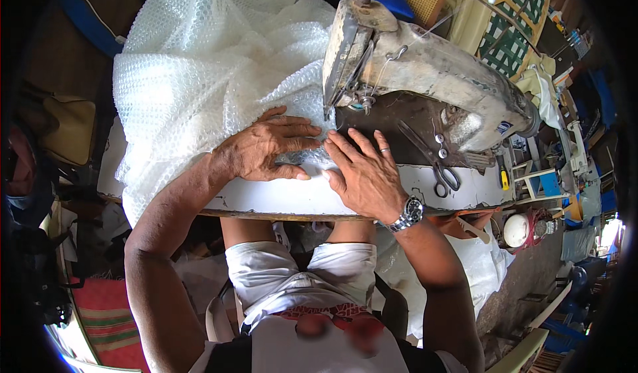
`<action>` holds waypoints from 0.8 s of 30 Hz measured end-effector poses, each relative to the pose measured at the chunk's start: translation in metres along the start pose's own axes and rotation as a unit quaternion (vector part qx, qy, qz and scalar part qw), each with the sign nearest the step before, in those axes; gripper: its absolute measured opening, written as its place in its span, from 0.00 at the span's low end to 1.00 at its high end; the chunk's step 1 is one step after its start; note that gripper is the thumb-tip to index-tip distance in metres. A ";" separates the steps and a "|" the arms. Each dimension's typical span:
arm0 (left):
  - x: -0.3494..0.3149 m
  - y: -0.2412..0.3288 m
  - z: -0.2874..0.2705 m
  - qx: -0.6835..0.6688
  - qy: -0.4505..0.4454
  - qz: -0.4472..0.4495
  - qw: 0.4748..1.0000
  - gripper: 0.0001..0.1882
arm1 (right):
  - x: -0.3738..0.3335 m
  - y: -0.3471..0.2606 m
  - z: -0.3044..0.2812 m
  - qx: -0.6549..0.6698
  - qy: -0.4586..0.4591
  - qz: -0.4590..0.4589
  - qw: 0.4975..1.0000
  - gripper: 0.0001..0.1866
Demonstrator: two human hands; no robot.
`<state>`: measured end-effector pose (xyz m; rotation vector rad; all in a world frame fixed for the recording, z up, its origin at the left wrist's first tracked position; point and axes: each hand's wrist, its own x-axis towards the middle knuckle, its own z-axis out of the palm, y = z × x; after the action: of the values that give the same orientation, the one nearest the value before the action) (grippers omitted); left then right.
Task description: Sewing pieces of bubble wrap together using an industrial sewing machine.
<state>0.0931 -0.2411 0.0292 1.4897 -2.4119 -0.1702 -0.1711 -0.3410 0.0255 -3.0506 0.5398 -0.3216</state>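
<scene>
A large sheet of clear bubble wrap (pixel 212 60) lies heaped over the left of the sewing table (pixel 266 197), its edge running under the needle area of a worn sewing machine (pixel 425 60). My left hand (pixel 272 145) rests flat on the wrap, fingers stretched toward the needle. Beside it my right hand (pixel 364 173), with a ring and a metal wristwatch (pixel 407 215), lies spread at the edge of the wrap just in front of the needle. The fingertips of both hands are close together. Neither hand grips anything that I can see.
Dark scissors (pixel 435 163) lie on the machine bed to the right, near small metal bobbins (pixel 441 145). A yellow-handled tool (pixel 503 173) sits at the table's right end. More white sheeting (pixel 458 266) hangs below right; chair frames (pixel 518 27) stand behind the machine.
</scene>
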 end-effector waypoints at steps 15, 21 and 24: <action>0.006 -0.014 0.002 -0.033 0.038 0.012 0.999 0.34 | 0.016 -0.020 -0.001 -0.044 -0.007 0.069 0.997 0.32; 0.008 -0.014 0.003 -0.040 0.060 0.026 0.997 0.31 | 0.018 -0.027 0.002 -0.043 -0.009 0.122 0.992 0.34; 0.010 -0.010 0.000 -0.034 0.060 0.030 0.997 0.29 | 0.017 -0.026 0.004 -0.036 0.016 0.130 0.991 0.32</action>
<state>0.0979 -0.2542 0.0287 1.3568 -2.3287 -0.1425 -0.1454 -0.3221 0.0267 -2.9950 0.9576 -0.3482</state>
